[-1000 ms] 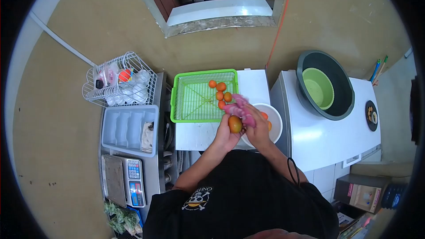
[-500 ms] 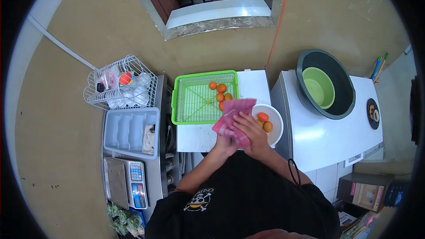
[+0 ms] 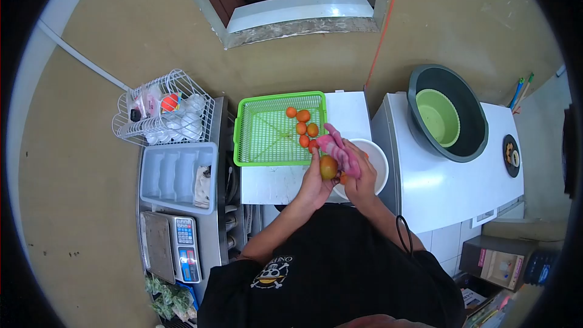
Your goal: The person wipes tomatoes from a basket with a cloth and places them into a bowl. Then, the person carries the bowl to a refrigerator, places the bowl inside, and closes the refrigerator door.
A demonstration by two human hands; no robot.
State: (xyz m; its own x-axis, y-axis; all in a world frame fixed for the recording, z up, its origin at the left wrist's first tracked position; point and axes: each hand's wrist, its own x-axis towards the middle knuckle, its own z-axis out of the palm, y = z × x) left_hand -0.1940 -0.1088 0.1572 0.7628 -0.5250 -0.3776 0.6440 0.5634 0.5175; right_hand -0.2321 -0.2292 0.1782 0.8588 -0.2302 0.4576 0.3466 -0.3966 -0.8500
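1. Left hand [image 3: 316, 183] cups a tomato [image 3: 328, 168] between both hands, seemingly to steady it.
2. Right hand [image 3: 362, 181] clasps a bunched cloth [image 3: 341, 153] beside it.
3. Basket [image 3: 261, 130] beyond the left hand, bowl [image 3: 381, 167] beneath the right: both likely for easy reach.

Left hand [image 3: 314, 184] is cupped — right hand [image 3: 362, 178] curls close beside it
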